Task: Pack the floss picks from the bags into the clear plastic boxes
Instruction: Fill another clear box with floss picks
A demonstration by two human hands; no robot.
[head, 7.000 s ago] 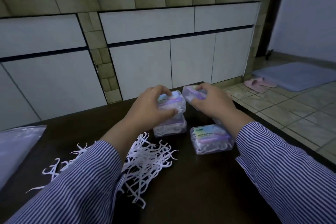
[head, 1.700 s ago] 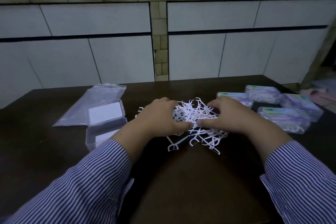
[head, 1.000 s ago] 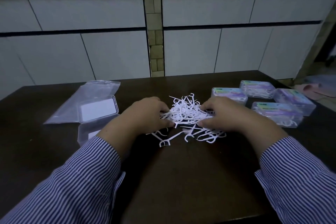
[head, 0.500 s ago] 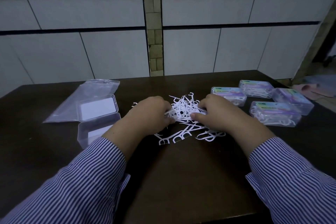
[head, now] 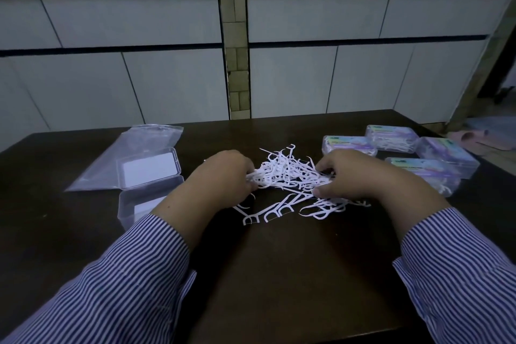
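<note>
A loose heap of white floss picks [head: 290, 176] lies on the dark table [head: 279, 274]. My left hand [head: 223, 176] grips the heap's left side with curled fingers. My right hand [head: 354, 176] grips its right side, thumb and fingers pinching picks. Between the hands a bunch of picks is bundled and raised a little off the table. A few picks [head: 268, 212] lie apart in front. An open, empty clear plastic box [head: 145, 190] sits to the left, lid up. It rests partly on an empty clear bag [head: 128, 153].
Several closed clear boxes filled with picks [head: 402, 148] stand in a group at the right, near the table's right edge. White cabinet doors and a tiled ledge rise behind the table's far edge. Pink slippers [head: 472, 139] lie on the floor at the far right.
Seven seconds ago both hands were stacking filled boxes at the right. Since then they have moved onto the loose heap, drawn it together from both sides and bunched the picks between them.
</note>
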